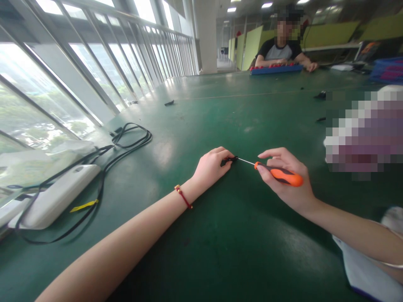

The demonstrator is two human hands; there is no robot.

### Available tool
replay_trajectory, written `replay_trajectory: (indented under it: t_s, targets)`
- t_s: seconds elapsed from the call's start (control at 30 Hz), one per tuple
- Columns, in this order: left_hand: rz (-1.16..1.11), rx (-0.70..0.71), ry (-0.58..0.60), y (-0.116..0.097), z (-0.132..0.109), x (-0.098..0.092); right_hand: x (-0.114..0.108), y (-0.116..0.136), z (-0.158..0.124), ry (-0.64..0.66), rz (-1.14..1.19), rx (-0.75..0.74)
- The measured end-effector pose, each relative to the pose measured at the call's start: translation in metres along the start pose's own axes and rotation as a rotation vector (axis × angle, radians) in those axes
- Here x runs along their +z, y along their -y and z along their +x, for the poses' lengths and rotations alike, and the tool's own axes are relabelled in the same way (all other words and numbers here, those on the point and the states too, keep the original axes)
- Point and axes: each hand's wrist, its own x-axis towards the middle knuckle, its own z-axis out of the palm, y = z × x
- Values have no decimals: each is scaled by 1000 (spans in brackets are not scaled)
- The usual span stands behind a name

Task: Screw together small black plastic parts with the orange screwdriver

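Observation:
My left hand point(211, 167) rests on the green table point(220, 235), fingers pinched round a small black part point(229, 160). My right hand point(285, 178) grips an orange-handled screwdriver point(283, 176) whose thin metal shaft points left, with its tip at the black part. A red bracelet point(183, 196) circles my left wrist.
At the left lie a white power strip point(58, 195) and looped black cables point(126, 140) beside the slanted windows. Small black parts point(169, 102) are scattered on the table. Another person point(281, 52) sits at the far end behind a blue tray point(276, 68). A blurred patch is at the right.

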Motion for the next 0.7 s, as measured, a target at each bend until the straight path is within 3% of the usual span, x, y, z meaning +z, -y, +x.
replay_trajectory:
  t_s: [0.17, 0.33, 0.53, 0.7]
  targets:
    - [-4, -1, 3, 0, 0, 0, 0, -2, 2, -105, 74, -38]
    - [5, -6, 6, 0, 0, -1, -1, 1, 2, 16, -1, 27]
    - [0, 4, 7, 0, 0, -1, 0, -1, 3, -114, 86, -42]
    - [6, 0, 4, 0, 0, 0, -3, 2, 2, 46, 4, 8]
